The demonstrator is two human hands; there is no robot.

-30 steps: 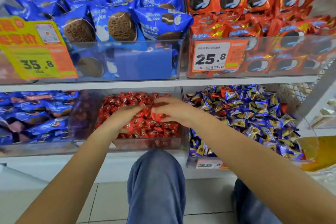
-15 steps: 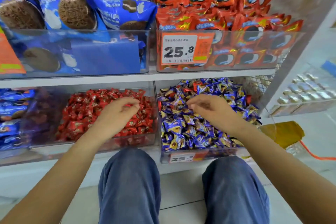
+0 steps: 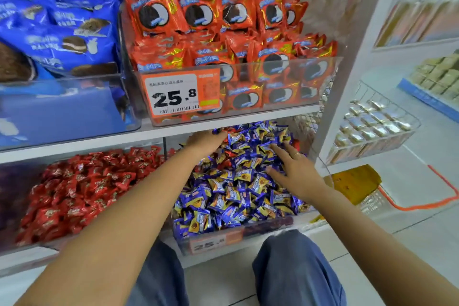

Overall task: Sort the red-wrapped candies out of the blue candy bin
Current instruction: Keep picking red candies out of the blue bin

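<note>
Head view, looking down over both forearms into the lower shelf. Both hands in the clear plastic bin of blue-and-gold wrapped candies (image 3: pixel 233 189), digging for strays. Left hand (image 3: pixel 206 143) far back under the white shelf edge (image 3: pixel 159 135), palm down on the heap, fingertips buried among wrappers, so whether pinching anything or just raking: cannot tell. Right hand (image 3: pixel 295 171) flat on the right side of the pile, fingers (image 3: pixel 278 150) spread and straight, holding nothing, pressing and parting the blue wrappers, likely to uncover what lies below. Red-wrapped candies (image 3: pixel 224 165) peeking out mid-heap between the two hands, small red patches half covered by blue ones; another red glimpse near the bin's back right corner. Too buried to call a long axis or which way the twisted ends point. Just left, the neighbouring clear bin heaped with red-wrapped candies (image 3: pixel 82 189), presumably the drop-off spot, close enough for a short sideways carry. Above, orange cookie packs behind an orange-and-white price tag (image 3: pixel 180 93). Plenty of sorting left, by the look of it.
</note>
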